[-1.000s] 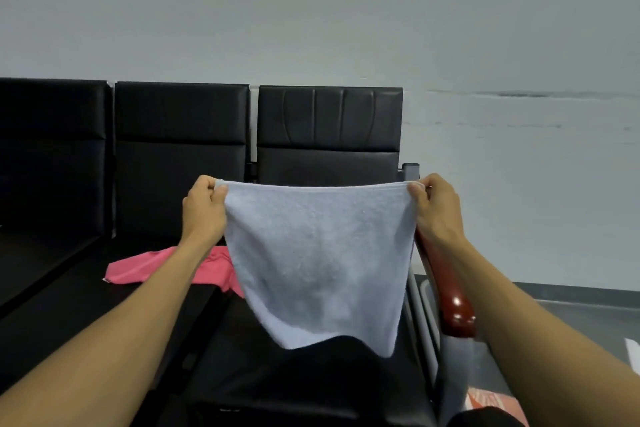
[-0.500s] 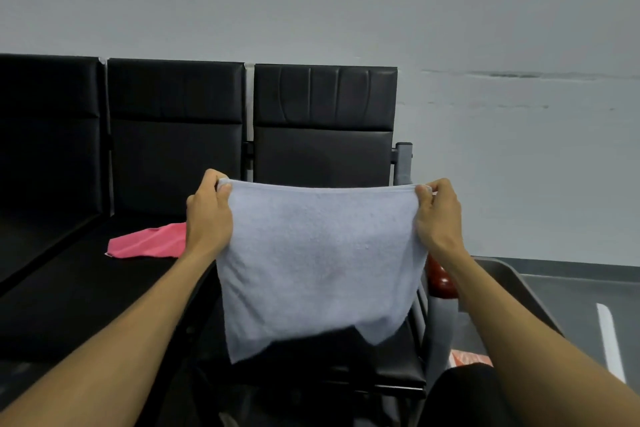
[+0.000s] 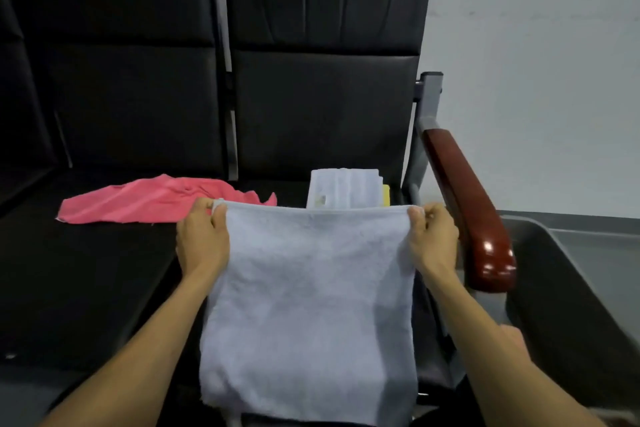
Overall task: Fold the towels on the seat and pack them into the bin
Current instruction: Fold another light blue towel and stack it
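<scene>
Left hand [image 3: 202,240] pinched on the upper left corner of the pale blue towel [image 3: 311,315], thumb over the hem, fingers curled behind. Right hand [image 3: 433,241] pinched likewise on the upper right corner. Stretched flat between the two, top edge level, the rest draped down over the front of the right-hand black seat [image 3: 429,350], lower edge ragged and hanging past the seat front. Both forearms reached in from the bottom of the view.

Just behind the towel's top edge, on the same seat, lay a folded pile [image 3: 343,189]: white or pale cloth on top, a sliver of yellow at its right side; lower part hidden by the held towel. To the left, sprawled unfolded across the gap between the two seats, lay a pink towel [image 3: 156,199], its right tip close to the left hand.

On the right, a glossy reddish-brown armrest [image 3: 467,204] on a grey metal post, just beside the right hand. Beyond it, a dark grey bin [image 3: 561,288], its inside not visible. Pale wall [image 3: 536,80] behind.
</scene>
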Demonstrator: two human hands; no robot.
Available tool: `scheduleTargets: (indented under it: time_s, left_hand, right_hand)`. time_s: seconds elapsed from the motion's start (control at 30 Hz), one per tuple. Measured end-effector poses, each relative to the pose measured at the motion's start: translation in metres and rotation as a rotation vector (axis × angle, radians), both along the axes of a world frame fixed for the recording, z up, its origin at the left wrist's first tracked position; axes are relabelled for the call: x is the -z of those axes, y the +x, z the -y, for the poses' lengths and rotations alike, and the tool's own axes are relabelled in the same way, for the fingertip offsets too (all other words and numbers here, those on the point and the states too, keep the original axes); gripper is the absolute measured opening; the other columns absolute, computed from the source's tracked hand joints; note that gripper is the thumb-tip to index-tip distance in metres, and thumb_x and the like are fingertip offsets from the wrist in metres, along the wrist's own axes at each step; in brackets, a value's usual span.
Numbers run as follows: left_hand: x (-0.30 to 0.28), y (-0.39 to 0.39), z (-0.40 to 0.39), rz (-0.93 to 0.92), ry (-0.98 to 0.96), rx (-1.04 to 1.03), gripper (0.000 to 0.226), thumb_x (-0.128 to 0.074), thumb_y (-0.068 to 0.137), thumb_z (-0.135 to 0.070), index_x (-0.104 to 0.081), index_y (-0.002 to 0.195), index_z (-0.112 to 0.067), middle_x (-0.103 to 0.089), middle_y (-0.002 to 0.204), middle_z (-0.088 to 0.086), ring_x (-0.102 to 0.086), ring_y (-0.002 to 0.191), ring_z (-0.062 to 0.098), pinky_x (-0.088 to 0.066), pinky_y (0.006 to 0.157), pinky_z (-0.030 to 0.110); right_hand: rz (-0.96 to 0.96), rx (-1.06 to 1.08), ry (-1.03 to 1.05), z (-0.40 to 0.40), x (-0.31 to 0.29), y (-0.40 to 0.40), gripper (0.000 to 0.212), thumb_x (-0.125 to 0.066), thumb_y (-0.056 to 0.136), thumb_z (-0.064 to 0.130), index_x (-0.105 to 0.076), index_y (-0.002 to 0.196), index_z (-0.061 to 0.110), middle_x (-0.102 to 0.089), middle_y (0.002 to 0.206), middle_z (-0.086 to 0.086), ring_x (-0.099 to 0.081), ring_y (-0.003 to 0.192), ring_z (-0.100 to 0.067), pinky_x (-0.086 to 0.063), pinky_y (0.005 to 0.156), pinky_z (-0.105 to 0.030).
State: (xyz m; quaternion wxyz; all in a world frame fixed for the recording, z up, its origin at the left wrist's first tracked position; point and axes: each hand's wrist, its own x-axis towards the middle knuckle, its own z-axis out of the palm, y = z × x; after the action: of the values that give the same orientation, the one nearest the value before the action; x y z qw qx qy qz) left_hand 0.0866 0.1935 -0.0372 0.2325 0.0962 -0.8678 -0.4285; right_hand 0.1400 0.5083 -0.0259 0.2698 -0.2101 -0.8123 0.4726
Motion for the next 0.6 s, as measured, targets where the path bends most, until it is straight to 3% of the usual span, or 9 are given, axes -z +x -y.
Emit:
scheduleTargets:
  time_s: [0.1, 0.23, 0.4, 0.5, 0.6]
  left_hand:
    - [0.028, -0.024, -0.006, 0.078, -0.026, -0.047, 0.022, -0.048, 0.102, -0.025, -0.061, 0.104, -0.007, -0.065, 0.096, 0.019, -0.06, 0.093, 0.038, -0.042, 0.073, 0.039]
    - [0.044, -0.046, -0.021, 0.17, -0.012, 0.002, 0.024, -0.051, 0.101, -0.028, -0.063, 0.1, -0.007, -0.067, 0.096, 0.015, -0.062, 0.092, 0.036, -0.048, 0.076, 0.041]
    - [0.047, -0.054, -0.048, 0.281, -0.02, 0.159, 0.021, -0.052, 0.102, -0.028, -0.062, 0.1, -0.01, -0.065, 0.084, 0.005, -0.062, 0.08, 0.027, -0.046, 0.066, 0.036]
    - [0.044, -0.045, -0.06, 0.316, 0.007, 0.249, 0.02, -0.054, 0.102, -0.027, -0.062, 0.093, -0.011, -0.064, 0.075, 0.003, -0.059, 0.069, 0.022, -0.04, 0.057, 0.03]
    - [0.044, -0.035, -0.072, 0.331, 0.068, 0.324, 0.017, -0.059, 0.099, -0.02, -0.06, 0.087, -0.008, -0.064, 0.064, 0.009, -0.06, 0.058, 0.024, -0.046, 0.058, 0.038]
  right_hand:
    - [0.076, -0.007, -0.051, 0.0, 0.031, -0.027, 0.018, -0.053, 0.1, 0.019, -0.053, 0.083, 0.013, -0.057, 0.077, 0.003, -0.05, 0.069, -0.003, -0.035, 0.058, -0.018]
    - [0.15, -0.08, -0.093, 0.002, 0.055, -0.054, 0.026, -0.055, 0.098, 0.023, -0.052, 0.073, 0.014, -0.055, 0.067, 0.002, -0.052, 0.059, -0.011, -0.039, 0.056, -0.028]
    - [0.191, -0.135, -0.156, 0.014, 0.063, -0.067, 0.023, -0.058, 0.097, 0.022, -0.059, 0.079, 0.008, -0.062, 0.068, 0.001, -0.058, 0.063, -0.012, -0.045, 0.058, -0.029]
    - [0.209, -0.212, -0.21, 0.028, 0.063, -0.068, 0.025, -0.061, 0.097, 0.023, -0.058, 0.076, 0.009, -0.06, 0.06, 0.001, -0.054, 0.052, -0.008, -0.047, 0.053, -0.026]
    - [0.239, -0.295, -0.272, 0.044, 0.061, -0.068, 0.025, -0.065, 0.096, 0.023, -0.062, 0.077, 0.009, -0.063, 0.062, -0.001, -0.059, 0.052, -0.009, -0.05, 0.05, -0.027]
